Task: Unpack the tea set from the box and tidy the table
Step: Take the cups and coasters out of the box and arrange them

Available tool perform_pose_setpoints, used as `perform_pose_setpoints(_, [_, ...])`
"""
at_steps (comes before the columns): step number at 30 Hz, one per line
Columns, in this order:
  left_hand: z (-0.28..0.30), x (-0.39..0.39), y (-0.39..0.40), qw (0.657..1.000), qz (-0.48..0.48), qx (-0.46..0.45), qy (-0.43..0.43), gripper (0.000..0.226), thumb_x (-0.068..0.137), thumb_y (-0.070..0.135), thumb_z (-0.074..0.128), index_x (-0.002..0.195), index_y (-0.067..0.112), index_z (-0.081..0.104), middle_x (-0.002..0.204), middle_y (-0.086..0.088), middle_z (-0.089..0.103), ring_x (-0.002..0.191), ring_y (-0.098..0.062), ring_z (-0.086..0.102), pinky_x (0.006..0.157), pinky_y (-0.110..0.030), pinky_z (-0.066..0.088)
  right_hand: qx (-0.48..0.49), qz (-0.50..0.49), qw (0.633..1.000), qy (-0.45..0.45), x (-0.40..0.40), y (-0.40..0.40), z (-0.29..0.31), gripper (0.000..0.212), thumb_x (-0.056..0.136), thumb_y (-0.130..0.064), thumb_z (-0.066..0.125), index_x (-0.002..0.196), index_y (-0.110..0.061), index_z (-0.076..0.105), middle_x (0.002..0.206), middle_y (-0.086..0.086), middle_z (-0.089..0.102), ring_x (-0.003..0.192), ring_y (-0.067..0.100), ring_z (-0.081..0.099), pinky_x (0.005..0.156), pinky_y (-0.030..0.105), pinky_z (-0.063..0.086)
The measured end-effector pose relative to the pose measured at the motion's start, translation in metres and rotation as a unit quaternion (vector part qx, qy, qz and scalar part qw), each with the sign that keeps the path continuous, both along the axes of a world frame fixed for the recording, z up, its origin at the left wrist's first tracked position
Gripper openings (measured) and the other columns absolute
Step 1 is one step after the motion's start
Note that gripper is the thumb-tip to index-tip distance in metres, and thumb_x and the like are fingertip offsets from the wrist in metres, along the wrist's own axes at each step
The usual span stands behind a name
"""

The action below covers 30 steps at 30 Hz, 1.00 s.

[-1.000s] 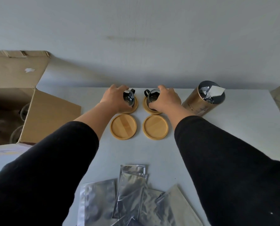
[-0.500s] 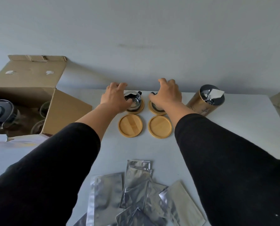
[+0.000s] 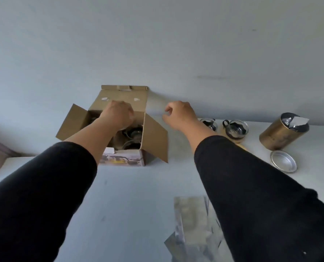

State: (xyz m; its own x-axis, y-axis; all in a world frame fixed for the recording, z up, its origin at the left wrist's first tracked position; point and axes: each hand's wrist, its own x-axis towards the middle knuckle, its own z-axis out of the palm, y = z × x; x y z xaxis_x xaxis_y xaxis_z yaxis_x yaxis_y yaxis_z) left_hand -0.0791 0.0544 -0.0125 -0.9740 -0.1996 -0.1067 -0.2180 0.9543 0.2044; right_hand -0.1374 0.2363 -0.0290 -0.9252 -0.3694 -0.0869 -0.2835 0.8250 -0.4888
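An open cardboard box (image 3: 154, 138) stands on the white table (image 3: 138, 195) against the wall. Dark glassware (image 3: 133, 133) shows inside it. My left hand (image 3: 117, 114) is down in the box's opening with its fingers curled; what they touch is hidden. My right hand (image 3: 180, 114) hovers just right of the box, above its right flap, loosely curled and holding nothing. Two small glass cups (image 3: 209, 123) (image 3: 235, 129) with black handles stand to the right on wooden coasters (image 3: 234, 140).
A gold canister (image 3: 282, 132) with foil stuffed in its open top stands at the far right, its metal lid (image 3: 283, 163) lying in front. Several silver foil pouches (image 3: 191, 224) lie near the front edge, partly under my right sleeve.
Both hands let go of the cups on the coasters and swung left to the box. My left hand went into the opening. My view turned left.
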Motion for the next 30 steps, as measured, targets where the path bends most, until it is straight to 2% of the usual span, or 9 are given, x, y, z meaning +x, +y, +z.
perform_pose_setpoints(4, [-0.011, 0.027, -0.039, 0.991, -0.115, -0.014, -0.062, 0.02, 0.09, 0.023, 0.059, 0.106, 0.019, 0.071, 0.113, 0.004, 0.068, 0.108, -0.014, 0.059, 0.101, -0.031, 0.045, 0.032, 0.027, 0.999, 0.013, 0.015, -0.055, -0.008, 0.022, 0.087, -0.014, 0.059, 0.106, -0.011, 0.068, 0.111, 0.01, 0.067, 0.102, 0.028, 0.062, 0.082, 0.028, 0.047])
perform_pose_setpoints(7, [-0.027, 0.028, -0.05, 0.978, -0.181, -0.04, -0.099, 0.02, 0.088, 0.025, 0.063, 0.106, 0.024, 0.072, 0.113, 0.008, 0.068, 0.107, -0.013, 0.059, 0.099, -0.033, 0.047, 0.058, 0.047, 0.997, 0.029, 0.016, -0.089, -0.012, 0.019, 0.087, -0.01, 0.059, 0.103, -0.013, 0.071, 0.11, 0.009, 0.067, 0.102, 0.027, 0.062, 0.085, 0.029, 0.049])
perform_pose_setpoints(11, [-0.05, 0.019, -0.05, 0.962, -0.227, -0.064, -0.136, 0.031, 0.085, 0.026, 0.066, 0.116, 0.027, 0.067, 0.116, 0.002, 0.066, 0.106, -0.018, 0.06, 0.093, -0.037, 0.052, 0.157, 0.094, 0.983, 0.032, 0.011, -0.115, -0.023, 0.023, 0.088, -0.005, 0.06, 0.107, -0.012, 0.069, 0.112, 0.011, 0.066, 0.103, 0.028, 0.061, 0.085, 0.032, 0.05])
perform_pose_setpoints(14, [-0.065, 0.011, -0.047, 0.953, -0.244, -0.089, -0.157, 0.041, 0.085, 0.017, 0.065, 0.124, 0.03, 0.061, 0.117, -0.002, 0.064, 0.102, -0.022, 0.062, 0.09, -0.037, 0.054, 0.229, 0.152, 0.961, 0.029, 0.002, -0.131, -0.03, 0.029, 0.089, -0.002, 0.059, 0.115, -0.012, 0.066, 0.119, 0.011, 0.063, 0.107, 0.03, 0.059, 0.085, 0.031, 0.048])
perform_pose_setpoints(18, [-0.072, 0.005, -0.041, 0.931, -0.286, -0.134, -0.182, 0.035, 0.09, 0.011, 0.056, 0.122, 0.024, 0.063, 0.117, -0.002, 0.064, 0.105, -0.023, 0.06, 0.09, -0.033, 0.051, 0.293, 0.195, 0.936, 0.015, -0.01, -0.144, -0.038, 0.029, 0.089, -0.002, 0.058, 0.114, -0.012, 0.068, 0.119, 0.012, 0.063, 0.106, 0.031, 0.061, 0.083, 0.033, 0.048])
perform_pose_setpoints(24, [-0.067, 0.004, -0.037, 0.905, -0.342, -0.17, -0.189, 0.029, 0.093, 0.011, 0.048, 0.118, 0.014, 0.063, 0.107, -0.003, 0.062, 0.092, -0.023, 0.057, 0.077, -0.027, 0.046, 0.35, 0.254, 0.902, 0.016, -0.021, -0.144, -0.042, 0.025, 0.084, 0.001, 0.059, 0.103, -0.007, 0.072, 0.108, 0.012, 0.069, 0.097, 0.032, 0.065, 0.074, 0.032, 0.05])
perform_pose_setpoints(28, [-0.066, 0.003, -0.038, 0.891, -0.365, -0.182, -0.202, 0.027, 0.093, 0.011, 0.046, 0.11, 0.015, 0.067, 0.082, -0.001, 0.054, 0.078, -0.02, 0.048, 0.069, -0.027, 0.042, 0.379, 0.277, 0.883, 0.011, -0.019, -0.141, -0.045, 0.025, 0.084, 0.0, 0.06, 0.105, -0.006, 0.072, 0.108, 0.015, 0.067, 0.096, 0.034, 0.064, 0.067, 0.029, 0.041])
perform_pose_setpoints(30, [-0.066, 0.003, -0.038, 0.887, -0.37, -0.182, -0.207, 0.026, 0.093, 0.012, 0.046, 0.108, 0.013, 0.067, 0.069, 0.003, 0.048, 0.077, -0.019, 0.047, 0.067, -0.027, 0.04, 0.393, 0.281, 0.875, 0.014, -0.018, -0.142, -0.045, 0.025, 0.084, 0.002, 0.059, 0.104, -0.006, 0.072, 0.097, 0.014, 0.064, 0.087, 0.034, 0.06, 0.066, 0.029, 0.04])
